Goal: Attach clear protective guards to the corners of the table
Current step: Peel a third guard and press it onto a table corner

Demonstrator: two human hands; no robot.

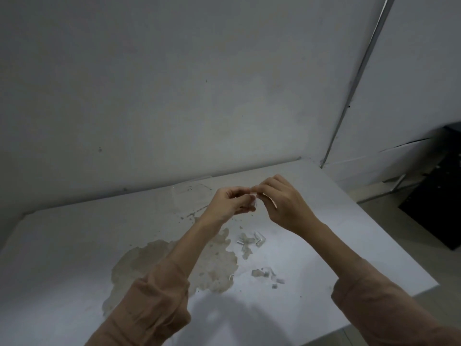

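Both hands are raised together above the white table. My left hand is closed around a small clear corner guard. My right hand pinches at the same guard with thumb and forefinger, and a thin pale strip shows under its fingers. Several more clear guards lie loose on the tabletop below the hands. A second small group of clear guards lies nearer to me. The table's far right corner meets the wall.
A large patch of peeled, brownish surface marks the table's middle. A clear plastic bag lies flat by the wall. A black stand or frame is on the floor to the right. White walls close off the back and left.
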